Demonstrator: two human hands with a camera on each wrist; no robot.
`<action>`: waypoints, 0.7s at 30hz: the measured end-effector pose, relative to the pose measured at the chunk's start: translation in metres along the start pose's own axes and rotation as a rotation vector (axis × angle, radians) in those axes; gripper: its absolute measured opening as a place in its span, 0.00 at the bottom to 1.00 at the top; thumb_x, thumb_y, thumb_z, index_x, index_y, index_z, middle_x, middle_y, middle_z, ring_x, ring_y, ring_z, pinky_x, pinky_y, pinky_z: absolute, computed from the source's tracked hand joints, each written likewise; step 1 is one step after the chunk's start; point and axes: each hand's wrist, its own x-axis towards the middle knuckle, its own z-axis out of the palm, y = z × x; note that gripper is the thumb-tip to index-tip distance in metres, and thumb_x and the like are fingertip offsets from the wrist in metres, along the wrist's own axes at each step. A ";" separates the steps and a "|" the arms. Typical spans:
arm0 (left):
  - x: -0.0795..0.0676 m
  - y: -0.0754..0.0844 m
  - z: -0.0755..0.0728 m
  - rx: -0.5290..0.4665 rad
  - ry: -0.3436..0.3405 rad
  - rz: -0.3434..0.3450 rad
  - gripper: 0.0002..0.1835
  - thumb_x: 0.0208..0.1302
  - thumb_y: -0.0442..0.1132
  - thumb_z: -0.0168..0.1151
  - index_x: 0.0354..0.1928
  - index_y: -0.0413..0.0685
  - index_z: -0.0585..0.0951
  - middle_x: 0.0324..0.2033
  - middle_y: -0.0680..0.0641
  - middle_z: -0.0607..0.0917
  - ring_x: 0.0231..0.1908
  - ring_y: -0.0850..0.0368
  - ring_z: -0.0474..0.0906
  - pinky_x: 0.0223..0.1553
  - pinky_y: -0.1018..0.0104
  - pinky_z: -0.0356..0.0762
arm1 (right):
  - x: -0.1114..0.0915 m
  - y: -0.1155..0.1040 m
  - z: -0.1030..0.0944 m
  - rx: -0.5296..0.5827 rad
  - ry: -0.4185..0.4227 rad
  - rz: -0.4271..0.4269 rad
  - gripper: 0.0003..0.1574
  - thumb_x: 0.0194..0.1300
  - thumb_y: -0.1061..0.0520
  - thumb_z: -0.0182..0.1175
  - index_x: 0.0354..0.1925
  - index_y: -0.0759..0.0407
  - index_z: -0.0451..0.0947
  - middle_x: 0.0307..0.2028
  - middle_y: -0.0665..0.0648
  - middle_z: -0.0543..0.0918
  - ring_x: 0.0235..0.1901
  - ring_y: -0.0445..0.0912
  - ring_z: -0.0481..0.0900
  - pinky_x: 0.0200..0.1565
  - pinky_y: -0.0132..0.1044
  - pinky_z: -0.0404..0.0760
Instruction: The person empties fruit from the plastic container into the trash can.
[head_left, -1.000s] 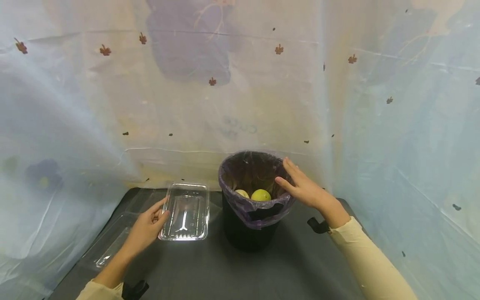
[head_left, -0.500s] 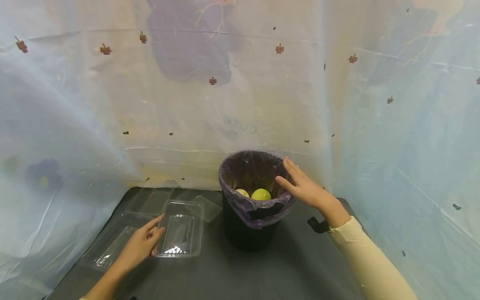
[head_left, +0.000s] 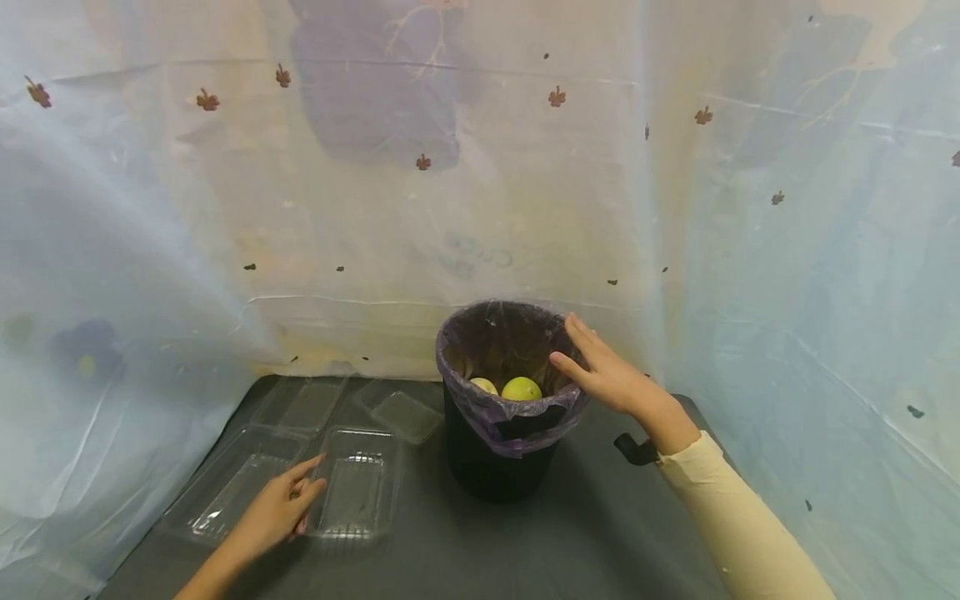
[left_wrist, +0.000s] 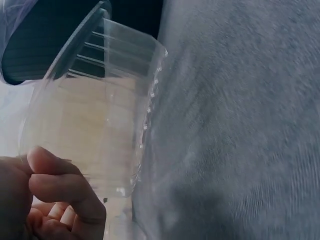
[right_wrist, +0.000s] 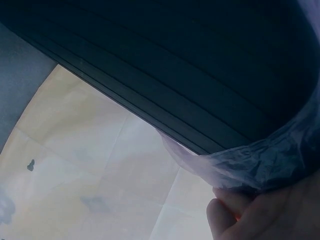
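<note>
My left hand [head_left: 273,504] pinches the left rim of a clear plastic food container [head_left: 356,492] low over the dark table. In the left wrist view, thumb and forefinger meet at that rim and the container [left_wrist: 117,57] shows its ribbed side. My right hand [head_left: 611,379] holds the right rim of a black trash bin [head_left: 495,467], with the thumb over the inside; some fingers are hidden. A purple bag [head_left: 480,412] lines the bin. Inside lie a yellow-green round fruit [head_left: 521,388] and a paler one [head_left: 483,386]. The right wrist view shows fingers against the bag's fold [right_wrist: 265,162].
Another clear container [head_left: 240,496] lies left of my left hand. Behind are a clear lid-like piece [head_left: 405,412] and one more transparent piece [head_left: 303,404]. Printed plastic sheeting [head_left: 375,225] encloses the back and sides of the dark table [head_left: 435,550].
My left hand has drawn the clear container down and toward me, away from the back of the table, uncovering the lid-like piece behind it. The right hand and bin have stayed put.
</note>
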 end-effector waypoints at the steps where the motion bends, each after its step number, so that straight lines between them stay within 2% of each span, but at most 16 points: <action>1: -0.001 -0.001 0.000 0.008 -0.002 0.002 0.33 0.75 0.43 0.57 0.75 0.38 0.62 0.15 0.49 0.75 0.09 0.60 0.68 0.12 0.66 0.71 | 0.000 0.000 0.000 -0.001 0.001 0.000 0.54 0.74 0.26 0.40 0.81 0.49 0.32 0.80 0.51 0.32 0.78 0.53 0.30 0.73 0.63 0.41; 6: -0.005 -0.003 -0.001 0.116 0.030 0.025 0.32 0.74 0.41 0.59 0.72 0.32 0.63 0.16 0.52 0.73 0.10 0.61 0.68 0.13 0.68 0.70 | 0.000 0.000 0.000 -0.002 0.010 -0.008 0.54 0.74 0.26 0.40 0.81 0.50 0.33 0.80 0.53 0.33 0.78 0.53 0.31 0.73 0.62 0.42; 11: -0.010 0.001 0.000 0.286 0.095 0.071 0.30 0.71 0.38 0.60 0.68 0.25 0.67 0.15 0.56 0.69 0.13 0.67 0.60 0.17 0.70 0.66 | 0.001 0.001 -0.001 -0.005 0.007 -0.005 0.54 0.74 0.26 0.40 0.81 0.51 0.32 0.80 0.53 0.32 0.78 0.54 0.31 0.72 0.63 0.41; 14: -0.012 0.005 0.001 0.385 0.135 0.071 0.29 0.70 0.37 0.61 0.66 0.24 0.68 0.14 0.56 0.70 0.13 0.65 0.62 0.17 0.68 0.66 | 0.001 0.001 -0.001 -0.004 0.005 -0.002 0.54 0.74 0.26 0.40 0.81 0.51 0.32 0.80 0.52 0.32 0.78 0.54 0.30 0.72 0.63 0.40; 15: -0.012 0.007 0.001 0.428 0.149 0.068 0.30 0.70 0.38 0.62 0.66 0.25 0.69 0.15 0.54 0.72 0.15 0.63 0.65 0.18 0.65 0.69 | 0.001 0.001 0.000 -0.003 0.007 -0.002 0.54 0.74 0.26 0.40 0.81 0.51 0.32 0.80 0.51 0.32 0.78 0.54 0.30 0.72 0.63 0.40; 17: -0.014 0.010 0.000 0.499 0.162 0.056 0.30 0.69 0.39 0.62 0.65 0.26 0.70 0.21 0.44 0.82 0.19 0.53 0.77 0.21 0.57 0.76 | 0.001 0.002 0.000 0.000 0.010 -0.004 0.54 0.74 0.26 0.40 0.81 0.51 0.33 0.80 0.51 0.32 0.78 0.54 0.30 0.73 0.63 0.40; 19: -0.016 0.013 0.000 0.567 0.165 0.041 0.30 0.68 0.41 0.63 0.65 0.27 0.71 0.33 0.34 0.86 0.28 0.40 0.84 0.25 0.47 0.79 | 0.000 0.001 0.000 0.007 0.010 -0.012 0.54 0.74 0.27 0.40 0.81 0.52 0.33 0.80 0.52 0.32 0.78 0.54 0.30 0.72 0.64 0.40; 21: -0.019 0.015 0.000 0.624 0.175 0.042 0.30 0.67 0.43 0.64 0.65 0.29 0.72 0.46 0.29 0.85 0.38 0.32 0.84 0.27 0.41 0.79 | 0.000 0.001 0.000 0.012 0.011 -0.012 0.54 0.74 0.27 0.41 0.81 0.52 0.33 0.80 0.53 0.32 0.78 0.54 0.31 0.72 0.64 0.40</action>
